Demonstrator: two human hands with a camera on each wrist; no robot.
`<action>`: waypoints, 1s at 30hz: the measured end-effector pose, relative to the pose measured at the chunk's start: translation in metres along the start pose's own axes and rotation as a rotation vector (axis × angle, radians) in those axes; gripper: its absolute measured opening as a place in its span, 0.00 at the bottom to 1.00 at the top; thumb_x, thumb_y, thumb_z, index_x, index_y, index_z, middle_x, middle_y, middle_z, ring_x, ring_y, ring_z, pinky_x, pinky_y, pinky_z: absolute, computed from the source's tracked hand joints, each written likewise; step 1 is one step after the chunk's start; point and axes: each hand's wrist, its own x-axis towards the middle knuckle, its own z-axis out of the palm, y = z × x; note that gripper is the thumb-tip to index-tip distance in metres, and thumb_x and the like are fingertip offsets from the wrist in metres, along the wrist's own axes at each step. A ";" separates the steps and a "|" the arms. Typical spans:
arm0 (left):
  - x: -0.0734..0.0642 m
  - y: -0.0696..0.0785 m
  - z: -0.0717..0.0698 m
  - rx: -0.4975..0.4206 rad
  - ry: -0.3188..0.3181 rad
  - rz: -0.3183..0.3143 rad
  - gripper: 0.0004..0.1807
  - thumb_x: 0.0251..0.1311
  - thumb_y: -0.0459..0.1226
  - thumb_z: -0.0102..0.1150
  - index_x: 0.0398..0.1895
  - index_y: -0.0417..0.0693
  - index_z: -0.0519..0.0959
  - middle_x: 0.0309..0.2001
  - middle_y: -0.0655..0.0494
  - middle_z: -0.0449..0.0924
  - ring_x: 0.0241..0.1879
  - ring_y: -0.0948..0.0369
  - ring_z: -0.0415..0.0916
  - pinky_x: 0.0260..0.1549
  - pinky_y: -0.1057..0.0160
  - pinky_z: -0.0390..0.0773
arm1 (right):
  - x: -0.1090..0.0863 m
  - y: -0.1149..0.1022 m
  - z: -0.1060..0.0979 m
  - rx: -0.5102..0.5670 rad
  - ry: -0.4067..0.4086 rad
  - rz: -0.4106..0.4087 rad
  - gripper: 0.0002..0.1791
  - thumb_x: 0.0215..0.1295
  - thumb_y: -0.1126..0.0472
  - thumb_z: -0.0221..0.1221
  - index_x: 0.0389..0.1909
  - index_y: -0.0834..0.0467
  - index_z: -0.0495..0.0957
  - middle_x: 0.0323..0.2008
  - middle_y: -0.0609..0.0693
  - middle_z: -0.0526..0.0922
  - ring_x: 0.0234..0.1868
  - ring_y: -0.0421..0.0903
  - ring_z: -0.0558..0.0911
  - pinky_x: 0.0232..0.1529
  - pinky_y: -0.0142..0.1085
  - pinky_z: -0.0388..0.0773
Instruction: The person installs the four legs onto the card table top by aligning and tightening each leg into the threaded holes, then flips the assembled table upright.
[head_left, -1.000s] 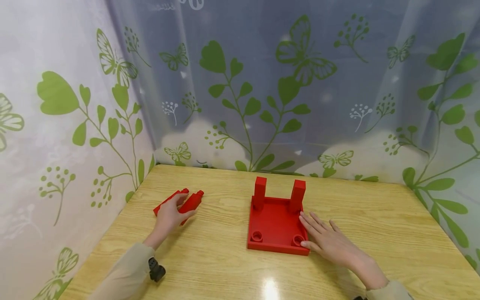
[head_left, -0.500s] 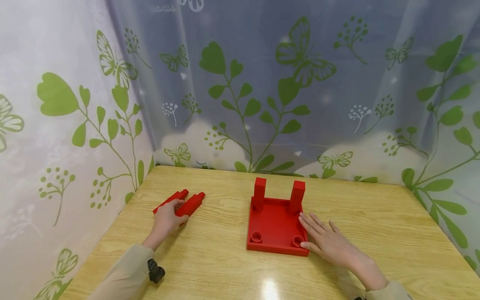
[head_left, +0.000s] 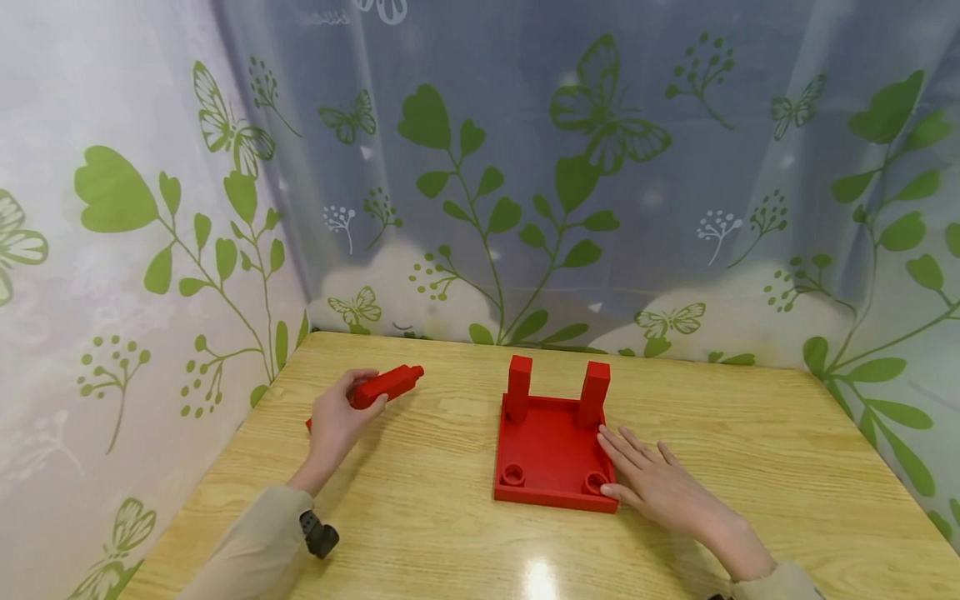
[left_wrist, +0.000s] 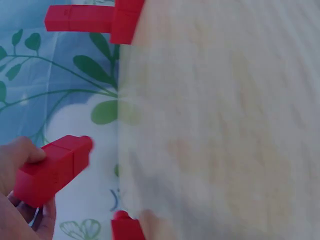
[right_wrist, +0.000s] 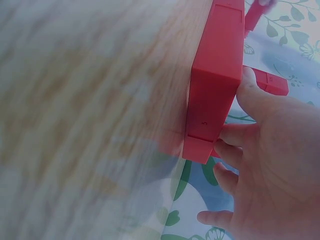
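Note:
My left hand (head_left: 337, 423) pinches a red toy table leg (head_left: 390, 386), a square bar with a thin round stub at its far end. The leg is tilted, raised off the table, its stub pointing away to the right. A second loose leg (left_wrist: 127, 229) lies on the table, mostly hidden behind that hand in the head view. Right of the middle sits a square red toy tabletop (head_left: 555, 454), underside up. Two legs stand upright at its far corners; two round sockets show at the near ones. My right hand (head_left: 660, 487) rests against its right side, fingers extended.
The wooden table (head_left: 420, 533) has a pale grain and reflects a light near its front. A printed curtain (head_left: 480, 208) with leaves and butterflies hangs behind the table and along its sides. A black wrist device (head_left: 320, 535) sits at my left cuff.
My left hand has taken hold of the nearer loose leg and lifted it, turning its stub to the right. The right hand and the tabletop have stayed put.

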 end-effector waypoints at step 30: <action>0.003 0.122 0.044 -0.446 -0.142 0.240 0.20 0.54 0.38 0.77 0.51 0.48 0.85 0.44 0.53 0.87 0.44 0.58 0.83 0.50 0.51 0.84 | -0.009 0.000 0.002 0.010 -0.007 0.005 0.40 0.76 0.39 0.51 0.78 0.60 0.58 0.78 0.57 0.57 0.78 0.63 0.55 0.68 0.73 0.53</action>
